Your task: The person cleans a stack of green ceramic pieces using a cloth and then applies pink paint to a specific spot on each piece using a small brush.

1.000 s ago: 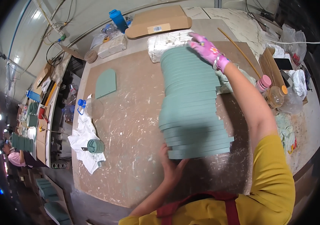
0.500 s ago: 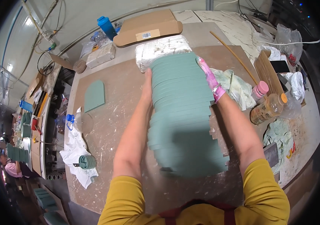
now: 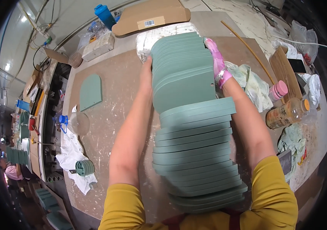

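A long row of thin sage-green slabs (image 3: 194, 147) runs from the far side of the table toward my body. Its far part leans back in a fan, with one slab's broad face showing, while the near slabs show mainly their edges. Flat along the far group's left side lies my left hand (image 3: 146, 74), its fingers partly hidden. Opposite it, my right hand (image 3: 217, 61), wrapped in pink glove material, presses on the right side. Together they hold the far group between them. Behind it sits a white wrapped block (image 3: 144, 46). A single round-ended green slab (image 3: 91, 92) lies to the left.
Left are a clear bottle (image 3: 80, 123), a white cloth (image 3: 71, 147) and a green coil (image 3: 84, 168). Right are a stained cloth (image 3: 250, 86), a pink-capped jar (image 3: 278, 91), an orange-capped bottle (image 3: 286, 114) and a wooden stick (image 3: 248, 50). A cardboard box (image 3: 152, 13) stands behind.
The row has split visibly in the middle, with the far slabs tilted back between my hands. The near slabs now stand more on edge and reach closer to my body.
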Tool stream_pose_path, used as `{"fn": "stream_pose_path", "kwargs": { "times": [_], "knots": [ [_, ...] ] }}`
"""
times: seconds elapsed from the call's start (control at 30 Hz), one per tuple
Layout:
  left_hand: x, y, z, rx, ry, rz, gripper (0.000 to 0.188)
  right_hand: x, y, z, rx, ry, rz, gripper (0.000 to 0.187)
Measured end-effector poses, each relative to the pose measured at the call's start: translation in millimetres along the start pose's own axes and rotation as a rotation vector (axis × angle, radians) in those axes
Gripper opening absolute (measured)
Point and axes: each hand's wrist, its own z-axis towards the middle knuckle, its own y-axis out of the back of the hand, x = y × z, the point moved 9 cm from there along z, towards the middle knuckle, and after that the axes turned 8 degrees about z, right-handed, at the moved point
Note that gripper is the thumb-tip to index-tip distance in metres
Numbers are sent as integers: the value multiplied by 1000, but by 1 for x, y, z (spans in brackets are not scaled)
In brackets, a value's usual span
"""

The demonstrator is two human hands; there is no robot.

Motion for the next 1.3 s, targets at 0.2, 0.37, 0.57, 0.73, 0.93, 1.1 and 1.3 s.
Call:
{"fn": "stream_pose_path", "kwargs": {
  "times": [0.2, 0.37, 0.57, 0.73, 0.93, 1.1, 1.3],
  "knots": [
    [0, 39, 21, -172, -94, 314, 60, 31, -1, -3, -105, 625, -1548, 50],
    [3, 32, -42, -98, -117, 136, 72, 30, 17, -64, -273, 63, -366, 73],
    [27, 6, -86, -37, 119, 238, 87, 4, -15, -87, 21, 46, -625, 79],
    [-14, 24, -149, -132, -295, 635, 75, 41, -12, -163, 34, 127, -407, 69],
    [21, 45, -334, 44, -555, 1445, 75, 56, 10, -359, -88, 132, -1235, 49],
    [94, 38, -450, 441, -430, 1637, 77, 32, 10, -438, 235, -180, -1664, 48],
    [83, -4, -421, 18, -717, 1365, 80, 8, -20, -443, 261, -104, -1263, 57]
  ]
}}
